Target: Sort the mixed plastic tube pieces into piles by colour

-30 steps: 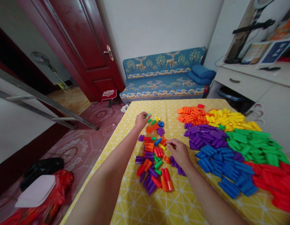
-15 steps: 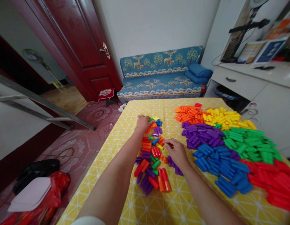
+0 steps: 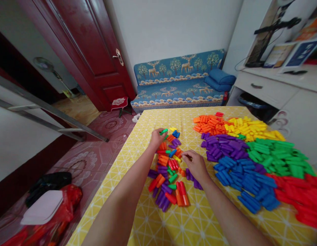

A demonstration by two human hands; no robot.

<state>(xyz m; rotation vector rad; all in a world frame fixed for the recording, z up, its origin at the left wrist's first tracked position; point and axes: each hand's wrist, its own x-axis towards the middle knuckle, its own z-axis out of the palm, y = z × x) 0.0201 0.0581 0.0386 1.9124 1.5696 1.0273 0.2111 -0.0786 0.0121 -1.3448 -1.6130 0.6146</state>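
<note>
My left hand (image 3: 157, 138) is at the far end of a mixed pile, its fingertips pinched on a small green plastic piece (image 3: 164, 131) shaped like a short tube. Beside it lie orange, blue and yellow pieces. My right hand (image 3: 196, 166) hovers at the pile's right side, thumb and forefinger closed close to an orange piece (image 3: 178, 152); whether anything is between them is hidden. Below that hand is a row of purple pieces (image 3: 193, 179). Nearer to me in the pile are red-and-orange pieces (image 3: 182, 194) and purple pieces (image 3: 162, 200).
On the right of the yellow-clothed table (image 3: 171, 227) are colour-grouped heaps: orange (image 3: 211, 124), yellow (image 3: 251, 128), purple (image 3: 225, 147), blue (image 3: 246, 179), green (image 3: 279, 155) and red (image 3: 299, 196). A blue patterned sofa (image 3: 173, 89) stands beyond, and a white cabinet (image 3: 283, 99) to the right.
My left hand has lifted slightly, and the green piece now shows clearly in its fingers. My right hand has stayed nearly in place. The view has shifted a little.
</note>
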